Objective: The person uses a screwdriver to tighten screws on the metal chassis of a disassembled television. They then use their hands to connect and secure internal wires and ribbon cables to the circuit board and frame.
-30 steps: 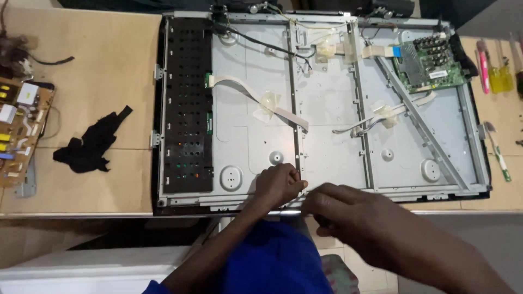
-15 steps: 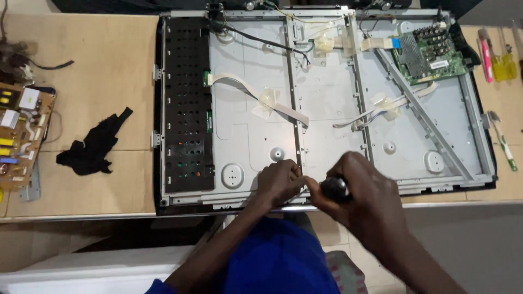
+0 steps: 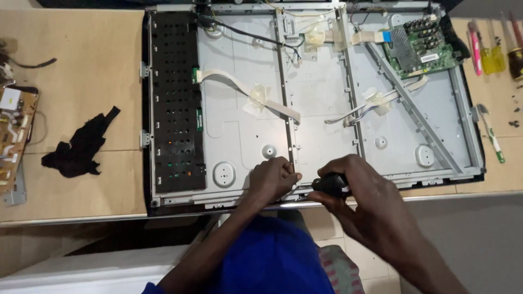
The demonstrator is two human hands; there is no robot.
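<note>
Head view: the right hand (image 3: 362, 188) is closed around a black screwdriver handle (image 3: 331, 184) at the near edge of the metal back panel (image 3: 321, 103). Just beside it, the left hand (image 3: 274, 178) pinches shut at the foot of a thin vertical rail (image 3: 284, 98). That handle looks hard, rounded and light, best gripped around its girth. Beyond the hands, the stamped sheet steel seems stiff with sharp edges; its taped ribbon cables (image 3: 245, 90) and green circuit board (image 3: 422, 46) look fragile.
</note>
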